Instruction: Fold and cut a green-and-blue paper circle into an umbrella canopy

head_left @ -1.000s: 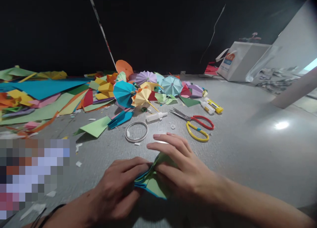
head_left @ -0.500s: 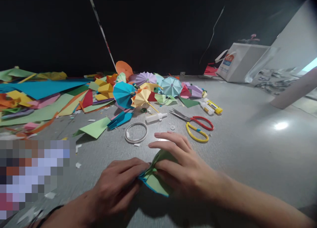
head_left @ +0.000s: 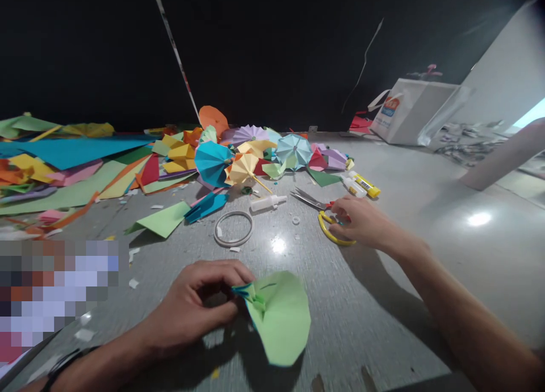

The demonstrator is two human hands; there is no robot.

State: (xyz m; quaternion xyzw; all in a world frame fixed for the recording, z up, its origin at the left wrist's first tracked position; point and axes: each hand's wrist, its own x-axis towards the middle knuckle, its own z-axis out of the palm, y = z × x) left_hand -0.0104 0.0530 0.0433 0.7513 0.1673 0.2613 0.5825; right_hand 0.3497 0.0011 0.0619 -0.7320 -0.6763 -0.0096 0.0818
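Note:
My left hand [head_left: 196,307] pinches the narrow folded end of a cone-shaped green paper piece [head_left: 279,318], which has blue edging near the fold and fans out towards the lower right. My right hand [head_left: 357,222] is well away from the paper and lies over the handles of red-and-yellow scissors [head_left: 309,201], hiding most of the red handle. Its fingers curl over the handles, but a grip cannot be confirmed. Just left of the scissors are a white glue bottle [head_left: 268,202] and a ring of clear tape [head_left: 233,228].
Folded paper umbrellas [head_left: 213,162] and a heap of coloured paper sheets [head_left: 72,154] lie along the far left of the grey table [head_left: 349,324]. Glue sticks [head_left: 366,185] stand beyond the scissors. A white bag [head_left: 411,111] sits at the back right.
My right hand has left the paper and moved forward to the scissors. The green paper has opened out and now hangs from my left hand alone.

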